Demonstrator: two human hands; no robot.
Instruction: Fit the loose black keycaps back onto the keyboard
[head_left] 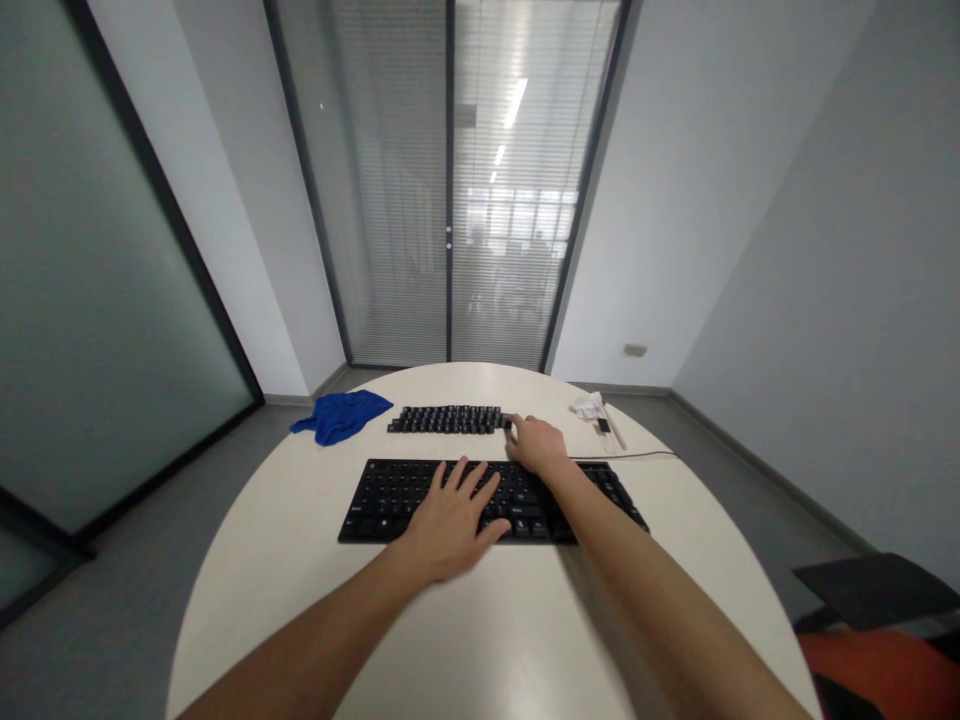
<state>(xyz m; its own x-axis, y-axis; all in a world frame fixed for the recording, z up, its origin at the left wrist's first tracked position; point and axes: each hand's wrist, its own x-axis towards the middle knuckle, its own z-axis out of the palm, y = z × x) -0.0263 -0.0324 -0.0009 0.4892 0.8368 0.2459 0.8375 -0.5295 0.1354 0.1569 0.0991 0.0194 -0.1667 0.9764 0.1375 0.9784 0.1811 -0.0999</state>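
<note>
A black keyboard (386, 497) lies across the round table. My left hand (451, 520) rests on its middle with the fingers spread, holding nothing. Beyond the keyboard, loose black keycaps (446, 420) stand in neat rows on the table. My right hand (536, 443) reaches over the keyboard to the right end of these rows. Its fingers are curled, with the fingertips closed at a black keycap (508, 423). Part of the keyboard's right side is hidden under my right forearm.
A blue cloth (343, 415) lies crumpled left of the keycaps. At the right are a white crumpled tissue (588, 406), a small black piece (603, 426) and a thin light stick (614, 428). A cable (637, 455) runs toward the right edge. A chair (877, 590) stands at right.
</note>
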